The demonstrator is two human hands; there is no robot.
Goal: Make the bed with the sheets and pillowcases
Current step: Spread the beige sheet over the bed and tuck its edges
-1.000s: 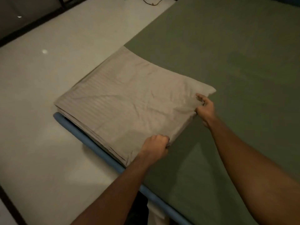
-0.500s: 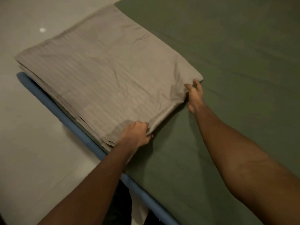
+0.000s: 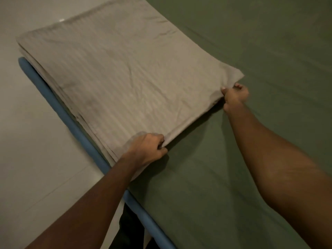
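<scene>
- Green-covered mattress (image 3: 251, 51): fills the right of the view.
- Folded beige striped sheet (image 3: 116, 78): stacked in layers on the mattress's left edge, along the blue bed rail (image 3: 53, 97). Probably light, soft and limp. The layers may slide apart, so it is best held at the corners.
- Left hand (image 3: 147, 148): fingers curled, gripping the near corner.
- Right hand (image 3: 235, 95): pinching the right corner.

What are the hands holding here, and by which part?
The folded beige sheet, by its near edge: left hand at the corner by the blue rail, right hand at the other corner.
</scene>
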